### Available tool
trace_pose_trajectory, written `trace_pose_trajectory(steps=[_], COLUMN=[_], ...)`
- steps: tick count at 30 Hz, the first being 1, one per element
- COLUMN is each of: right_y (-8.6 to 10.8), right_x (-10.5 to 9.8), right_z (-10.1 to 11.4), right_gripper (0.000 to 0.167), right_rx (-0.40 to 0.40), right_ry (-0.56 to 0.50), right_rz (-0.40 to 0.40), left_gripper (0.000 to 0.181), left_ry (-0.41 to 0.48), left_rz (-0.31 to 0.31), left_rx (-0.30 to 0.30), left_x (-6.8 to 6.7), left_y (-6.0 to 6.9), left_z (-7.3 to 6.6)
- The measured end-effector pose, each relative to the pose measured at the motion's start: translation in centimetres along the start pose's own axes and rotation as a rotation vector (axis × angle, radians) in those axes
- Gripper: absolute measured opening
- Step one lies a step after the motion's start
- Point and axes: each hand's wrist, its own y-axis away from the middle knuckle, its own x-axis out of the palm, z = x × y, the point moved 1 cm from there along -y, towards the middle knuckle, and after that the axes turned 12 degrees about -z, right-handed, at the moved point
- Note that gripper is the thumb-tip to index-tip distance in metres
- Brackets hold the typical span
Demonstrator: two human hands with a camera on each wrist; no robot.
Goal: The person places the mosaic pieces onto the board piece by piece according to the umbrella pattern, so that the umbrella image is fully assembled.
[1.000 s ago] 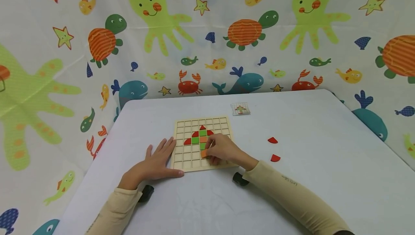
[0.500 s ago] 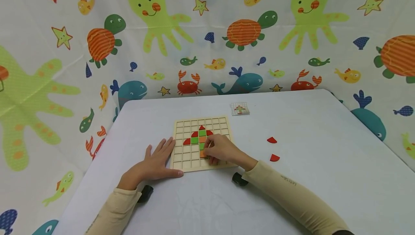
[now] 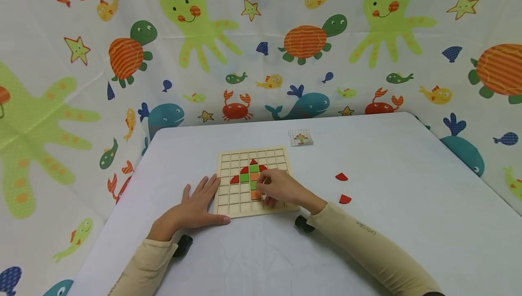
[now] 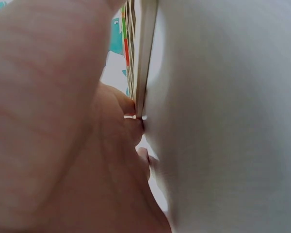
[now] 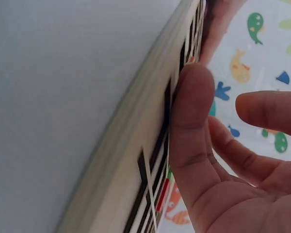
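A wooden grid board (image 3: 235,198) lies on the table, with red, green and orange pieces set in its cells. My left hand (image 3: 191,210) is spread flat at the board's left edge, fingers straight and thumb by the near corner. Over the board's right half is my right hand (image 3: 283,187), its fingers loosely bent beside an orange square tile (image 3: 255,195) that sits in a cell. In the right wrist view the thumb (image 5: 266,110) stands apart from the fingers, with nothing between them. The right hand hides part of the board and some pieces.
Two red quarter-circle pieces (image 3: 341,177) lie on the white table (image 3: 391,160) to the right of the board. A small pattern card (image 3: 301,137) lies behind the board. A curtain with sea animals (image 3: 261,60) hangs behind the table.
The orange tile has settled into its cell and shows more fully now. My right fingers have loosened and shifted slightly right from it. The left hand has stayed in place.
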Motion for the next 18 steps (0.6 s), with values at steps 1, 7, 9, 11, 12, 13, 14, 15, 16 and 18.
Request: trace_pose_trajectory(steps=[1, 7, 9, 11, 12, 13, 14, 15, 16, 18], right_y=[0.0, -0.1, -0.1, 0.0, 0.0, 0.0, 0.1, 0.1, 0.2, 0.3], right_x=[-0.2, -1.6, -2.2, -3.0, -3.4, -3.8, -4.2, -4.7, -5.2, -6.1], right_z=[0.0, 0.0, 0.0, 0.0, 0.0, -0.1, 0.0, 0.0, 0.0, 0.0], right_gripper=[0.013, 0.020, 0.023, 0.027, 0.029, 0.031, 0.033, 0.035, 0.037, 0.042], right_rx=[-0.006, -0.058, -0.070, -0.079, -0.080, -0.076, -0.069, -0.063, -0.057, -0.052], right_ry=[-0.008, 0.024, 0.056, 0.087, 0.097, 0.095, 0.093, 0.094, 0.097, 0.108], right_rz=[0.005, -0.005, -0.018, -0.027, -0.029, -0.027, -0.025, -0.026, -0.028, -0.034], left_gripper=[0.128, 0.128, 0.128, 0.129, 0.129, 0.129, 0.129, 0.129, 0.129, 0.129], left_ry=[-0.001, 0.007, 0.004, 0.002, 0.001, 0.001, 0.001, 0.002, 0.001, 0.000], left_rz=[0.001, -0.005, -0.005, -0.004, -0.004, -0.003, -0.003, -0.003, -0.004, -0.005], left_rx=[-0.001, -0.004, -0.004, -0.003, -0.002, -0.002, -0.001, -0.002, -0.001, -0.002], left_x=[0.0, 0.0, 0.0, 0.0, 0.1, 0.1, 0.1, 0.1, 0.1, 0.0], left_y=[0.0, 0.1, 0.1, 0.1, 0.0, 0.0, 0.0, 0.0, 0.0, 0.0], left_z=[0.0, 0.0, 0.0, 0.0, 0.0, 0.0, 0.0, 0.0, 0.0, 0.0])
